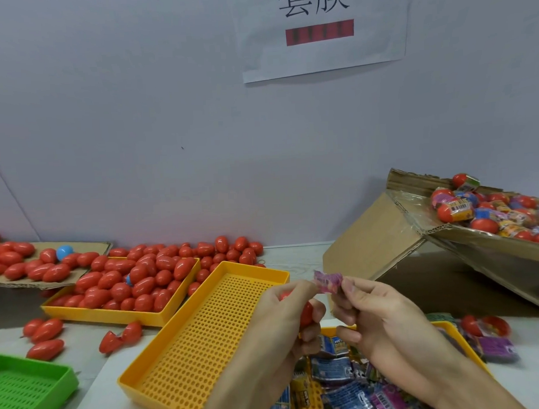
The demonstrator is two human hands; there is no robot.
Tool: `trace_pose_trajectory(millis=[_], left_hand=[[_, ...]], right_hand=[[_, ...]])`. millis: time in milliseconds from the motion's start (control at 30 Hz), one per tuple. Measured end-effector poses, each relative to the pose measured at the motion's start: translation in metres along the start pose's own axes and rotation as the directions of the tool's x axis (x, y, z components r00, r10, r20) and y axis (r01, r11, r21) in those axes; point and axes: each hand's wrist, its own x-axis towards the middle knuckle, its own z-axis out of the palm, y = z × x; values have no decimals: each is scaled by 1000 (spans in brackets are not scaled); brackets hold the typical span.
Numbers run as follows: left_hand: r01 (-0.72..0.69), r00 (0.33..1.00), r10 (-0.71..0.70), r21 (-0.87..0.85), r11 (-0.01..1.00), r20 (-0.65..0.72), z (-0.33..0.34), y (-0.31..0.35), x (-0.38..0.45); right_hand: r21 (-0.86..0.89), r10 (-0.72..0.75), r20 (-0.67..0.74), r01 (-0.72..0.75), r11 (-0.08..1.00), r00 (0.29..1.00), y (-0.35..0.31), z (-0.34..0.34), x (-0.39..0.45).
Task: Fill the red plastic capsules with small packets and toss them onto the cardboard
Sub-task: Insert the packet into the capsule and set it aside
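The left hand [285, 315] clenches a light, slick, rigid red capsule [305, 314] near the desk's front edge, while the right hand [378, 320] pinches a limp pink packet [327, 282] by its edge, probably best pinched there, above the packet-filled yellow tray [452, 327].

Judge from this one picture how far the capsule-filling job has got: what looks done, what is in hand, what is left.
Done: many closed red capsules lie on the flat cardboard at the left.

In hand: the left hand grips a red capsule, and both it and the right hand pinch a pink packet, not yet inside.

Left: a tray of packets remains below the hands. Whether the capsules in the yellow tray are filled cannot be told.
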Motion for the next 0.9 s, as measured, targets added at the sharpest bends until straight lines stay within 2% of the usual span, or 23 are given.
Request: trace_pose_trajectory(millis=[100, 400, 533, 667, 767, 900], left_hand=[[-9, 1000, 9, 0, 1000, -23, 0, 0, 1], [55, 997, -53, -39, 998, 52, 1, 3, -1], [75, 996, -69, -114, 991, 48, 0, 3, -2], [58, 990, -31, -196, 979, 137, 3, 7, -6], [71, 979, 0, -336, 939, 206, 3, 8, -7], [77, 981, 10, -439, 895, 193, 2, 7, -6]], right_hand=[[5, 7, -7, -7, 1000, 1000, 0, 0, 0], [7, 4, -6, -4, 1000, 1000, 0, 2, -1], [5, 22, -40, -22, 1000, 999, -1, 2, -2], [-11, 41, -27, -42, 999, 999, -2, 6, -5], [-1, 64, -9, -64, 998, 998, -2, 8, -5], [57, 63, 19, -64, 996, 998, 0, 8, -4]])
